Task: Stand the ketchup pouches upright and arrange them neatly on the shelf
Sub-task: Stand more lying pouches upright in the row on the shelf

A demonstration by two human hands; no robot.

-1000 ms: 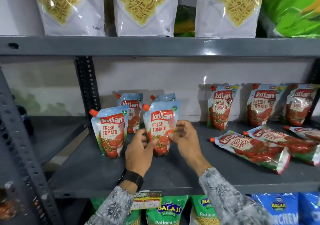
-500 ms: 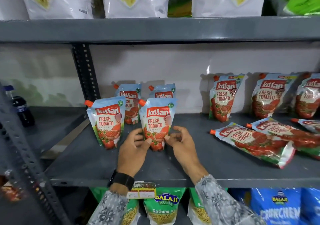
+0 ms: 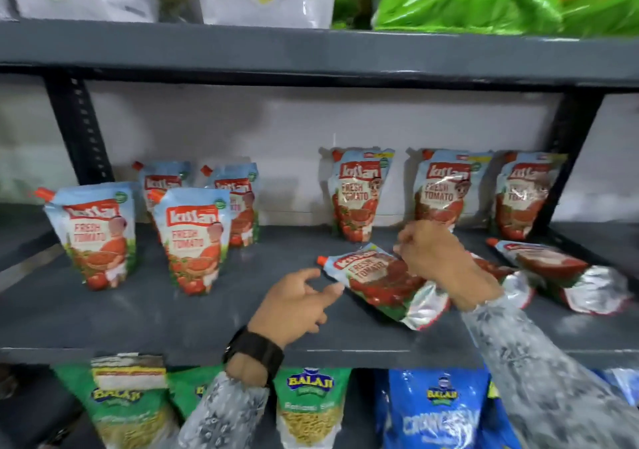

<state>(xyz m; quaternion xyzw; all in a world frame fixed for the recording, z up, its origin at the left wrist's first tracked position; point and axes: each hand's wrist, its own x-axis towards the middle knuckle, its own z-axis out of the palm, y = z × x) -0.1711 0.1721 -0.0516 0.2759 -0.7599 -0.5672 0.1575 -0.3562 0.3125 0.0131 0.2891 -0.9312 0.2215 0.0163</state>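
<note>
Ketchup pouches sit across the grey shelf [image 3: 103,314] in front of me, some standing and some flat. On the left, 4 stand upright in 2 rows: a front left pouch [image 3: 92,237] and a front right pouch [image 3: 193,241] near the middle of the shelf, with 2 rear pouches [image 3: 162,182] behind them by the back wall. Further right, 3 more pouches [image 3: 358,194] stand leaning against the wall, side by side with gaps between them.

Between those groups a fallen pouch [image 3: 380,279] lies flat, its orange spout pointing left and its silver base toward the front edge. My right hand [image 3: 437,262] comes down on its upper right side, fingers curled over the pack; motion blur keeps me from telling whether I truly grip it or only press on it. My left hand [image 3: 294,305] hovers just left of the same pouch, fingers loosely spread and holding nothing, the fingertips close to the pack's lower left edge. A dark watch [image 3: 254,350] sits on that wrist.

Behind my right arm, another flat pouch [image 3: 567,272] lies near the right end, spout also to the left, and part of a third shows between them.
</note>
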